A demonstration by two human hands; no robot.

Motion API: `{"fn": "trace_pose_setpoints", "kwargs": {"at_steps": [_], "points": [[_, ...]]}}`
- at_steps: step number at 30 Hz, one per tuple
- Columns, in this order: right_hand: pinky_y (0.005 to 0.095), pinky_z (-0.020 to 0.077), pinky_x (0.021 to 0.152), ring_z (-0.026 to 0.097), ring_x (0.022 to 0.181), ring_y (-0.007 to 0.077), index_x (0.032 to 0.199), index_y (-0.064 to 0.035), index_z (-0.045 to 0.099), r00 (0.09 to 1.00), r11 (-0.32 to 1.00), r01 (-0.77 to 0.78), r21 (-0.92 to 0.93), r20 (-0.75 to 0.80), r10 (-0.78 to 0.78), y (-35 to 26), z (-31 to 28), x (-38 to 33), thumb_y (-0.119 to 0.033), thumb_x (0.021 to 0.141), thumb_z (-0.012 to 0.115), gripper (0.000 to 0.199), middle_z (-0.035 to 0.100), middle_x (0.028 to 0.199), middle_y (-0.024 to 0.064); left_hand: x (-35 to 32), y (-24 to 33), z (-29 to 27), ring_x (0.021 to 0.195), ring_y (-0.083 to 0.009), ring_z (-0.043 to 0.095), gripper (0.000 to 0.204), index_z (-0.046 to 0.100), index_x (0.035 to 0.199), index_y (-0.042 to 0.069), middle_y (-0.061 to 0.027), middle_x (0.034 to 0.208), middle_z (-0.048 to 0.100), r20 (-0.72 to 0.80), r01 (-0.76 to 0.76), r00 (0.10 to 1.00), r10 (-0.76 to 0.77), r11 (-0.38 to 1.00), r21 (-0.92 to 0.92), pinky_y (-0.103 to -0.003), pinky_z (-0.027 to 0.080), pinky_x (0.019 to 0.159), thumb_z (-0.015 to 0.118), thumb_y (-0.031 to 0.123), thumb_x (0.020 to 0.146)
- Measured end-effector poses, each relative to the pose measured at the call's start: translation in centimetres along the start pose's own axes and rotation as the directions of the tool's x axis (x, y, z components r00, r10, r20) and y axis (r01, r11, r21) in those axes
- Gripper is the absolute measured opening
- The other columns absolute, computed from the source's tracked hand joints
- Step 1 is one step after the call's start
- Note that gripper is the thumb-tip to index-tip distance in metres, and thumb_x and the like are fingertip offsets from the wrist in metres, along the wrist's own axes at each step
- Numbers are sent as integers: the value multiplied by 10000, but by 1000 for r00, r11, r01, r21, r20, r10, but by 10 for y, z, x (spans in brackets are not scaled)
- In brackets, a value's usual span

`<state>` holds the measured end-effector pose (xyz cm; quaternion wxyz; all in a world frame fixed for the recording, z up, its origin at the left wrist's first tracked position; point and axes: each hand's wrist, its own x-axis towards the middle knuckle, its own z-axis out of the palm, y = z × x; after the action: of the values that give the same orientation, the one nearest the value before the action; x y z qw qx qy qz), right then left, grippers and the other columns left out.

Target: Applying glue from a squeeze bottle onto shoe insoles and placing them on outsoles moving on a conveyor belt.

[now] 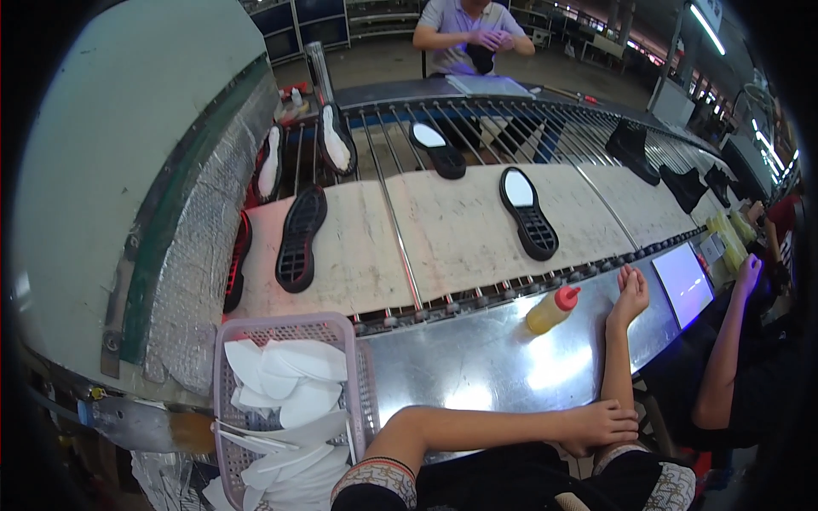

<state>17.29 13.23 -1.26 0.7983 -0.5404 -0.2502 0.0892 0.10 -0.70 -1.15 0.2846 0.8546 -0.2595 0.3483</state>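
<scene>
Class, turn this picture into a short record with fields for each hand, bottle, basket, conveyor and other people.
Left hand: against the right arm, near the elbow
Right hand: raised, fingers bent, nothing seen in it
Bottle: yellowish, red cap, on the metal table
Basket: heaped with white pieces
Conveyor: black shoe soles, some bearing white pieces; black boots farther right
Other people: a person across the conveyor, holding a black item; another person's arm at right

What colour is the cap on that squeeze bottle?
The cap is red, on a yellowish bottle; the head view shows it best.
</scene>
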Motion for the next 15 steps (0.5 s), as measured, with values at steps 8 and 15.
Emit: {"fn": "trace_pose_setpoints", "kwargs": {"at_steps": [8, 15], "points": [[318, 494, 886, 592, 1043, 250, 1124, 54, 483, 996, 999, 46, -6, 76, -46, 11, 1, 8, -161, 970, 449, 267, 593, 1124, 191, -1, -7, 1, 1267, -325, 352, 809, 439, 1259, 17, -147, 1290, 433, 56, -2, 998, 1, 1000, 19, -425, 334, 938, 696, 204, 515], [316, 520, 825, 634, 935, 251, 1072, 64, 536, 996, 998, -33, -60, 78, 38, 31, -15, 28, -211, 970, 446, 307, 619, 1067, 194, -6, -15, 28, 1200, -255, 436, 692, 467, 1262, 126, -59, 1347, 445, -89, -124, 986, 141, 976, 179, -403, 403, 743, 645, 407, 656]]}}
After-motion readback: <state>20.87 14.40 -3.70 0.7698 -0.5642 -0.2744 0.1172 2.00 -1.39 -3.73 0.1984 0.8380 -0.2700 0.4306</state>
